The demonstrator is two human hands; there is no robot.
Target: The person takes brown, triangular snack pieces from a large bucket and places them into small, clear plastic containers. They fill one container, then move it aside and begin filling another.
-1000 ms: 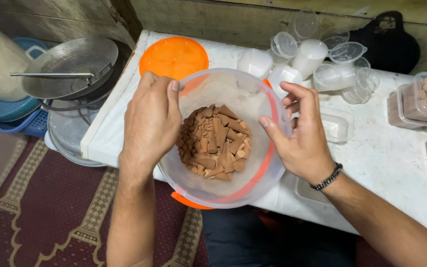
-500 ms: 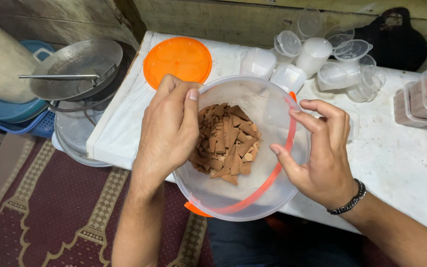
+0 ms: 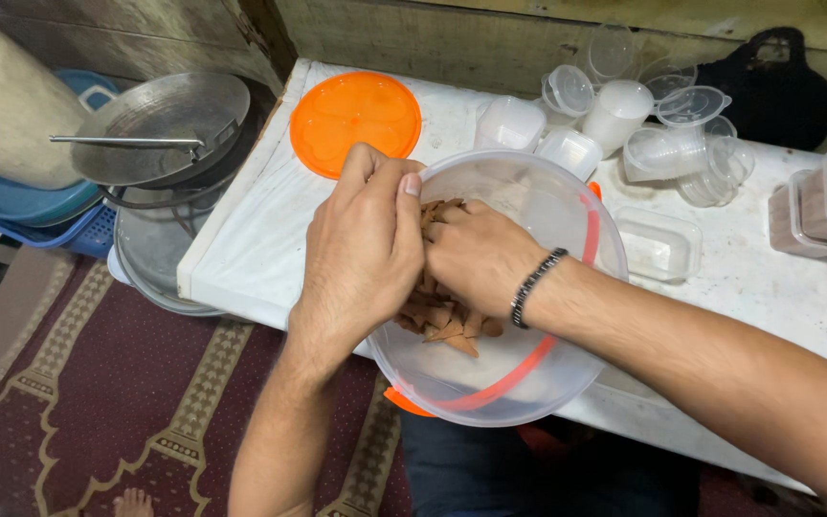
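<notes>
Both hands, left hand (image 3: pixel 361 254) and right hand (image 3: pixel 471 254), dig into brown wedge-shaped biscuit pieces (image 3: pixel 447 321) inside the clear round plastic tub (image 3: pixel 567 211); fingers buried, grip unclear.

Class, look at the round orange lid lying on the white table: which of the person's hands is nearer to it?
Left. The left hand grips the clear bowl rim on the side just below the orange lid; the right hand is inside the bowl among the brown pieces, farther away.
</notes>
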